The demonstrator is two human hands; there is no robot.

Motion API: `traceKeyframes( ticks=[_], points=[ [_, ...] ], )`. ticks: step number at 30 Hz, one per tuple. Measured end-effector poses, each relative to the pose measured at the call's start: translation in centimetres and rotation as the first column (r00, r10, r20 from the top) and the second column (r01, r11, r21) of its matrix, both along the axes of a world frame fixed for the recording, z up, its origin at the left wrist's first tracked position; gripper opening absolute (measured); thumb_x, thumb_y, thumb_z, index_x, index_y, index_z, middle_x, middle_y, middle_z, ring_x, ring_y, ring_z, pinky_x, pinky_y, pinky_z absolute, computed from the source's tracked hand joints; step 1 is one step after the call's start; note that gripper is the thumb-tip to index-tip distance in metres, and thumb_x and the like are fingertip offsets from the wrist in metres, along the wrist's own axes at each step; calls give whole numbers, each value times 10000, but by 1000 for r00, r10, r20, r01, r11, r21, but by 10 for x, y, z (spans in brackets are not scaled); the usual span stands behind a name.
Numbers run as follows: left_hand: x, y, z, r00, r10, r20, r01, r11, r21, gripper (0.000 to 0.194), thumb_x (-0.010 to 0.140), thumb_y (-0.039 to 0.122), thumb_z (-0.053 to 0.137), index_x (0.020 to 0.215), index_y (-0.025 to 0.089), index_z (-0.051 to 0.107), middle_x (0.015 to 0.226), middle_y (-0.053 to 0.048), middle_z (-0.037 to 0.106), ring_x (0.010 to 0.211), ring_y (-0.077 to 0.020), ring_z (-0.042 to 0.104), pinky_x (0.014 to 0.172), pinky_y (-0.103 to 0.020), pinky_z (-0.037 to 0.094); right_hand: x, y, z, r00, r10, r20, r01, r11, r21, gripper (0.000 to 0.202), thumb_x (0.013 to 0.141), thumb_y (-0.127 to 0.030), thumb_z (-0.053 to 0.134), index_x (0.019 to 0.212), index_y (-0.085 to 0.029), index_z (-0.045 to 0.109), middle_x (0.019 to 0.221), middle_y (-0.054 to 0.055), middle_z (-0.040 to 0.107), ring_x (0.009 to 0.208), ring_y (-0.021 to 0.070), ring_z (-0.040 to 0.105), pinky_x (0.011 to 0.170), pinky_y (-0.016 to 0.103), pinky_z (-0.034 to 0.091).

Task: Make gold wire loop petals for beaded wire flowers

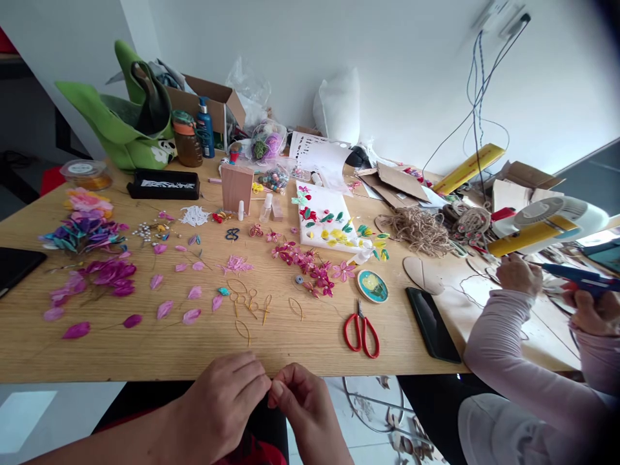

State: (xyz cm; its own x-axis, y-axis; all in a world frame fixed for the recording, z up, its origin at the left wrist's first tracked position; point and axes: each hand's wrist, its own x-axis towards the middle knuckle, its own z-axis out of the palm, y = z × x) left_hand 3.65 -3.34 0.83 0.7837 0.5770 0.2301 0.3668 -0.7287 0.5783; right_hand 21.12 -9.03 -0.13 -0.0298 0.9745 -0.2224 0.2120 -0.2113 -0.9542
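Note:
My left hand [227,403] is closed just off the table's front edge, its fingertips meeting those of my right hand [301,407]. Both hands are pinched together; whatever lies between the fingers is too small to make out. Beyond them on the wooden table [159,358] lie bent golden wire shapes [249,303]. Pink petals [191,316] are scattered to the left. Red-handled scissors [361,332] rest to the right, below a round blue piece with a yellow design [372,286]. Dark pink wire flowers [310,266] lie in the middle.
At the right, a person's hands [519,274] hold a yellow stick and a blue tool [576,274]. A black phone [433,323] lies near the front edge. A green bag [126,129], bottles, boxes and a twine bundle [419,229] stand farther back.

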Motion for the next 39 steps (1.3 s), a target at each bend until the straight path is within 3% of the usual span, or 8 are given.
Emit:
traceKeyframes(
  ticks=[2, 5, 9, 13, 18, 32, 36, 39],
  points=[
    [0, 2, 0, 999, 37, -6, -37, 997, -69, 313, 896, 55, 318, 823, 188, 592, 784, -57, 639, 748, -192, 572, 732, -315, 424, 2, 1, 0, 1000, 8, -20, -9, 999, -39, 404, 939, -519, 534, 773, -156, 594, 713, 34, 633, 668, 149, 572, 634, 258, 481],
    [2, 11, 6, 983, 179, -51, -185, 916, -357, 233, 916, 169, 403, 745, 194, 560, 724, -22, 615, 684, -158, 557, 657, -275, 408, 3, 2, 2, 974, -51, 220, 1, 975, 221, 424, 884, -574, 604, 975, -161, 632, 883, 72, 676, 803, 194, 624, 714, 300, 527],
    [4, 21, 15, 962, 244, -123, -262, 694, -671, 145, 825, 255, 504, 709, 190, 563, 675, 8, 594, 657, -147, 530, 624, -256, 395, 3, 3, 6, 825, -227, 517, -198, 742, 641, 508, 893, -477, 642, 1270, -153, 538, 1085, 135, 655, 1017, 261, 605, 835, 392, 549],
    [4, 24, 18, 976, 201, -87, -182, 522, -833, 161, 758, 331, 540, 700, 181, 543, 661, 18, 540, 664, -148, 489, 622, -260, 384, 4, 5, 9, 724, -226, 652, -398, 635, 662, 235, 975, -194, 519, 1191, -143, 597, 1008, 114, 688, 1006, 247, 612, 859, 399, 536],
    [4, 24, 20, 980, 182, -84, -160, 453, -877, 220, 729, 399, 574, 697, 187, 526, 609, 44, 497, 614, -130, 442, 584, -254, 336, 7, 8, 20, 719, -193, 667, -485, 549, 681, 199, 985, -122, 452, 1046, -112, 640, 869, 81, 702, 882, 206, 631, 934, 393, 496],
    [1, 24, 16, 975, 220, 27, -15, 183, -983, 574, 678, 722, 666, 765, 173, 519, 576, 67, 486, 515, -82, 391, 501, -236, 285, 6, 9, 35, 636, -184, 750, -582, 523, 622, 279, 1002, -89, 371, 997, -111, 649, 784, 60, 692, 802, 182, 630, 928, 344, 506],
    [2, 23, 15, 967, 255, 19, -30, 186, -982, 549, 692, 700, 665, 747, 181, 496, 589, 64, 477, 541, -91, 398, 516, -238, 290, 6, 10, 33, 663, -185, 725, -551, 536, 640, 225, 990, -111, 425, 1004, -102, 649, 802, 72, 680, 802, 199, 600, 849, 361, 502],
    [3, 22, 15, 968, 252, 20, -51, 273, -961, 480, 745, 640, 636, 739, 183, 490, 608, 58, 473, 580, -105, 409, 550, -247, 312, 3, 10, 28, 651, -183, 737, -551, 554, 624, 244, 989, -108, 394, 983, -94, 638, 759, 82, 640, 754, 205, 569, 707, 345, 478]
  ],
)
